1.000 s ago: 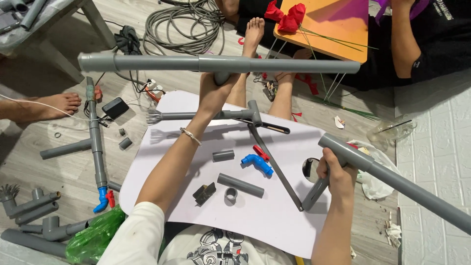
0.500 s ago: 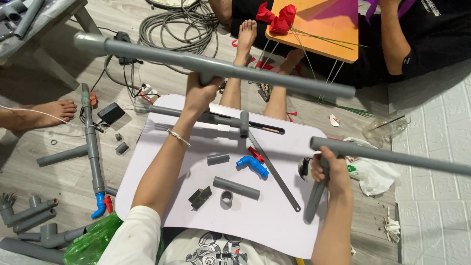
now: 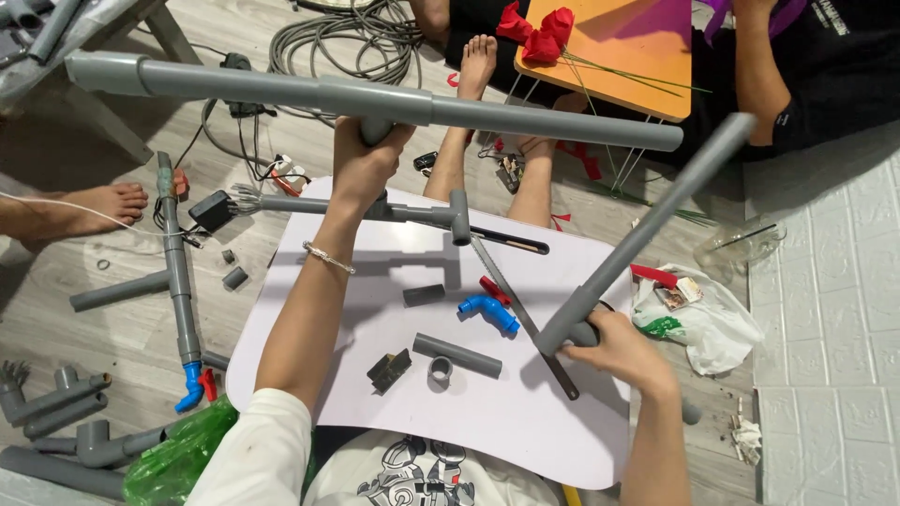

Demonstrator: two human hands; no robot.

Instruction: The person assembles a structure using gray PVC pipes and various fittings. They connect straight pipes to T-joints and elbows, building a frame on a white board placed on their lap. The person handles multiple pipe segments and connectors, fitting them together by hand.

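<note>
Overhead, left hand clasped on long grey plastic pipe assembly lying crosswise above white surface; right hand closed around slanted grey pipe, rising toward far right corner.

Grey pipes; white tabletop; blue elbow fitting beside a red piece; orange board; red flowers; green bag.

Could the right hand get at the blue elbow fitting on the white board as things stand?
Probably not at once: the right hand is closed around a long grey pipe. The blue elbow fitting lies close by on the board, uncovered, beside a hand saw.
</note>
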